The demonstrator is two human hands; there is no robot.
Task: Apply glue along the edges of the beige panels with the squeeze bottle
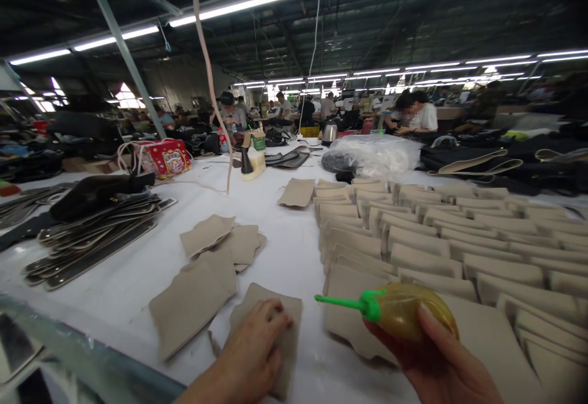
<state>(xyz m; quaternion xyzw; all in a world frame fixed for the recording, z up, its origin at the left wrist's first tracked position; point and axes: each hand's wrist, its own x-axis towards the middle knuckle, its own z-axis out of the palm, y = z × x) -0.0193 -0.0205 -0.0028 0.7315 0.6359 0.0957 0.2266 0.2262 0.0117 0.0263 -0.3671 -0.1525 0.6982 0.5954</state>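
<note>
My right hand (441, 361) is wrapped round a yellowish squeeze bottle (413, 312) with a green cap and long thin nozzle pointing left. Beneath the bottle lie beige sheet pieces (351, 318), their lower edges cut in curves. At the lower middle, my left hand (257, 346) is on a single beige piece (289, 318), its fingers bent and closed against it; the fingertips are partly hidden. Left of that hand, several loose beige pieces (193, 303) overlap on the white table (271, 251).
Rows of folded beige pieces (418, 245) fill the table's right side. Dark straps (101, 232) are stacked at left. A red patterned bag (163, 158), a cream container with a black cone (252, 164) and a clear plastic bag (372, 156) stand farther back. A cord (211, 79) hangs down.
</note>
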